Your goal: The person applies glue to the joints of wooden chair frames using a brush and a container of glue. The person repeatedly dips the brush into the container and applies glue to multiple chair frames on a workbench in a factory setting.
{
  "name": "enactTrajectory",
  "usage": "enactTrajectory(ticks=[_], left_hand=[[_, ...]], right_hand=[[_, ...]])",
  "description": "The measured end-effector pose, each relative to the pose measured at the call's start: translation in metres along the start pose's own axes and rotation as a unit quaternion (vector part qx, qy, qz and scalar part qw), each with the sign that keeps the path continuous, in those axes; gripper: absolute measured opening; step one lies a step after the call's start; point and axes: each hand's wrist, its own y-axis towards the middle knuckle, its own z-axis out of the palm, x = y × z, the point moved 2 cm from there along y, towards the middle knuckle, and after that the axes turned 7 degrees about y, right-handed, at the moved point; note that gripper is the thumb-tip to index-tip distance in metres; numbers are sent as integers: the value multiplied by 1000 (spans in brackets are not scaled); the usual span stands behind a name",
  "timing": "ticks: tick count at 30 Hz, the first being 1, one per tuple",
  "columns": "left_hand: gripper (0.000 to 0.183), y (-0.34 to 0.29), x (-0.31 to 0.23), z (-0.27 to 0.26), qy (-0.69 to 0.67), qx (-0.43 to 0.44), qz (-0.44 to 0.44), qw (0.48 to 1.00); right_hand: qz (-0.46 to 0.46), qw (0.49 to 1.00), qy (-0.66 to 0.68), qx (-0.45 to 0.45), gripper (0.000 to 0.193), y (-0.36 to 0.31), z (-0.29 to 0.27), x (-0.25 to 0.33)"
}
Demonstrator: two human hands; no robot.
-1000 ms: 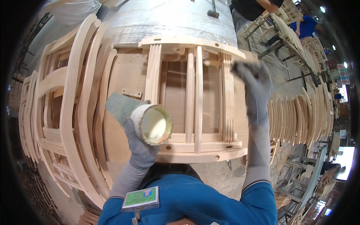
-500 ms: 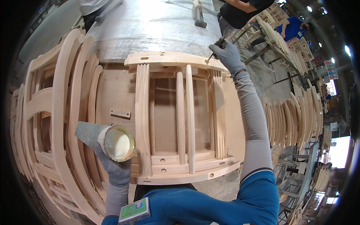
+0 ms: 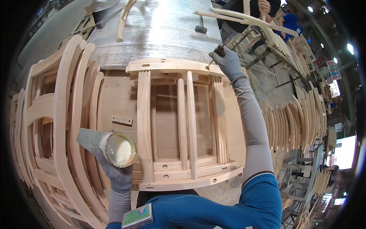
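My left hand, in a grey glove, is wrapped round a cup of creamy white liquid that looks like glue. A flat grey-green plate juts out from the cup's left side; how it is held is hidden. Higher up, my gloved right hand pinches a thin stick. The stick's lower tip is at a hole near the right end of the far curved rail. Several pale wooden slats and two round rods lie between this rail and the nearer rails.
Curved chair-like frames stand stacked at left. A small drilled wooden block lies on the brown board. Beyond is a plastic-covered table with a hammer. A co-worker's hand holds wooden parts at far right.
Wooden parts in a co-worker's hand have come into view at far right, and a curved piece now shows on the plastic-covered table. My right hand stays at the same hole, my left on the cup.
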Motion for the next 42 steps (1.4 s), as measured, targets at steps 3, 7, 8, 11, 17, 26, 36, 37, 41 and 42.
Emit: enactTrajectory(ticks=[3, 7, 8, 11, 17, 26, 36, 37, 41, 42], left_hand=[[57, -4, -5, -1, 4, 0, 16, 1000], [56, -8, -10, -2, 26, 12, 27, 999], [55, -10, -13, -1, 12, 15, 18, 1000], [53, -16, -19, 1, -37, 47, 5, 998], [51, -29, -28, 9, -64, 71, 5, 995], [47, -57, -33, 38, -18, 143, -47, 988], [52, -60, -39, 37, -113, 152, -122, 974], [52, -56, -38, 32, -121, 159, -130, 971], [53, -40, -36, 22, -115, 153, -136, 972], [53, -34, -34, 18, -121, 143, -138, 973]], right_hand=[[15, 1000, -7, 14, 29, -1, 5, 6], [60, 993, 104, -3, 22, -3, 7, 0], [70, 987, 143, -15, 21, -8, 5, -3], [60, 992, 107, -43, 16, -22, -9, -2], [119, 913, 390, 10, 17, -83, -20, 106], [-12, 883, 438, 167, 17, -201, -18, 238], [323, 647, 690, 42, 9, -213, 5, 230], [317, 643, 694, 64, 10, -212, 14, 221], [387, 619, 674, 115, 18, -206, 42, 208], [397, 613, 674, 113, 19, -202, 48, 209]])
